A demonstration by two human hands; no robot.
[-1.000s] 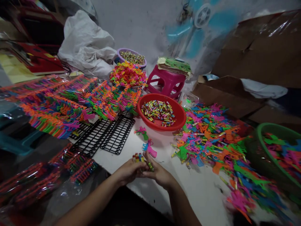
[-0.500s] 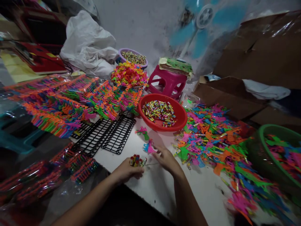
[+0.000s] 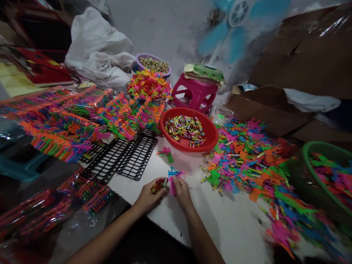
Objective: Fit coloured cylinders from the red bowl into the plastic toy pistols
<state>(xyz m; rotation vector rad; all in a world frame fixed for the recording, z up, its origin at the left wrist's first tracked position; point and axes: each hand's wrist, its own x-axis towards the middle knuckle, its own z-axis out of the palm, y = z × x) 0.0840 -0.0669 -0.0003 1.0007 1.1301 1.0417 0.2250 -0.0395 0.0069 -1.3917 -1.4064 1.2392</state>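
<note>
My left hand (image 3: 150, 193) is closed around a bunch of small printed tubes (image 3: 158, 185), their ends sticking out above the fingers. Close beside it, my right hand (image 3: 181, 191) pinches a pink toy gun (image 3: 172, 186), partly covered by the fingers. Just beyond the right fingertips lies a blue toy gun (image 3: 173, 171) on the white table (image 3: 198, 209). Farther back on the table are a green toy gun (image 3: 169, 158) and a pink piece touching it. A red basin (image 3: 211, 137) holding many printed tubes stands behind them.
Black wire racks (image 3: 139, 156) and rows of colourful toys (image 3: 63, 128) lie to the left. A heap of toy guns (image 3: 242, 154) spreads over the right side, with a green basket (image 3: 308, 165) beyond. Behind stand a pink stool (image 3: 192, 93) and a fan (image 3: 238, 14).
My right hand has drawn back toward my left with the pink toy gun, and the hands are now close together. The blue toy gun stays on the table. The view has shifted slightly.
</note>
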